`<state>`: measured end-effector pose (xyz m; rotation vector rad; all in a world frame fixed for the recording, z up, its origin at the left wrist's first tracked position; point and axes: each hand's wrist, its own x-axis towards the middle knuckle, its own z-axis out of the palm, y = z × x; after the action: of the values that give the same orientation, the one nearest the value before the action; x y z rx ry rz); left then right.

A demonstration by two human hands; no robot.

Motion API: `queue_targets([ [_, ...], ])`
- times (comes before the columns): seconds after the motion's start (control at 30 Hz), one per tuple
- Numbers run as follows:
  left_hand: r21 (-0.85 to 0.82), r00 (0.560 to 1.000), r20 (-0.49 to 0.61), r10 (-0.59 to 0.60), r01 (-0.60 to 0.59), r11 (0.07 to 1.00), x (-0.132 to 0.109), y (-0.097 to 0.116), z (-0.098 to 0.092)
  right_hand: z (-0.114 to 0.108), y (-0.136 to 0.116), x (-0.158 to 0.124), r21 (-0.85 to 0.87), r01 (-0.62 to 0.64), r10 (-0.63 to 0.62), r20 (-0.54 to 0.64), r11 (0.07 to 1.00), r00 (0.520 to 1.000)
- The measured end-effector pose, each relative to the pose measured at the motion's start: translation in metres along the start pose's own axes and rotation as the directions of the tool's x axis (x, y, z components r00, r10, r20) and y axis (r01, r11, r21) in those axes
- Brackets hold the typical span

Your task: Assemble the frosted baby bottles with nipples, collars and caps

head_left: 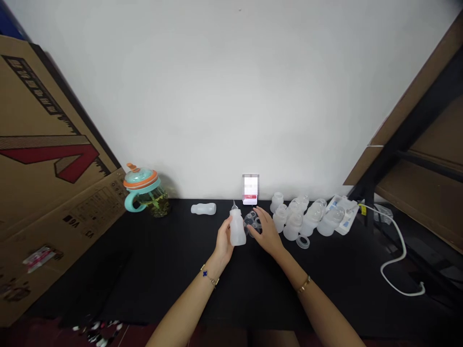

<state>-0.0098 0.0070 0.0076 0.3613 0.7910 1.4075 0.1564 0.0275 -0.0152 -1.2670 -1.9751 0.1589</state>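
Note:
My left hand (224, 239) is wrapped around an upright translucent white bottle (237, 226) on the black table (173, 270). My right hand (266, 233) rests just to its right, fingers curled over a small pile of clear plastic parts (251, 222); whether it grips one I cannot make out. Another white bottle (203, 208) lies on its side further left. To the right stands a cluster of several similar bottles (300, 218), with a clear ring (303, 242) in front of them.
A phone (250, 189) leans against the white wall behind the hands. A teal and orange lidded jug (144, 191) stands at the back left beside a large cardboard box (47, 164). A power strip (347, 212) with a white cable (398, 260) lies right, near wooden shelving (423, 159).

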Motion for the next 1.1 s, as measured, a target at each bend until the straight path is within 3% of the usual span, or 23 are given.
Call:
queue_targets([
  [0.13,0.014,1.000,-0.004,-0.023,0.023,1.000,0.001,-0.002,-0.001,-0.004,-0.005,-0.002,-0.008,-0.055,0.054,-0.076,0.998,0.996],
  [0.37,0.049,0.996,0.081,-0.047,0.043,0.998,-0.003,-0.003,0.001,0.013,-0.003,-0.014,-0.119,-0.146,0.159,0.107,0.982,0.981],
  [0.57,0.071,0.993,0.074,-0.090,0.085,0.994,0.001,-0.010,-0.004,0.016,-0.001,-0.017,-0.180,-0.144,0.184,0.232,0.973,0.955],
  [0.83,0.071,1.000,0.017,0.000,-0.001,0.997,0.012,-0.016,-0.016,0.002,-0.014,-0.010,-0.212,-0.196,0.263,0.364,0.957,0.894],
  [1.1,0.101,0.995,-0.021,0.097,-0.095,0.990,0.010,-0.012,-0.014,0.004,-0.013,-0.011,-0.172,-0.183,0.233,0.340,0.968,0.911],
])
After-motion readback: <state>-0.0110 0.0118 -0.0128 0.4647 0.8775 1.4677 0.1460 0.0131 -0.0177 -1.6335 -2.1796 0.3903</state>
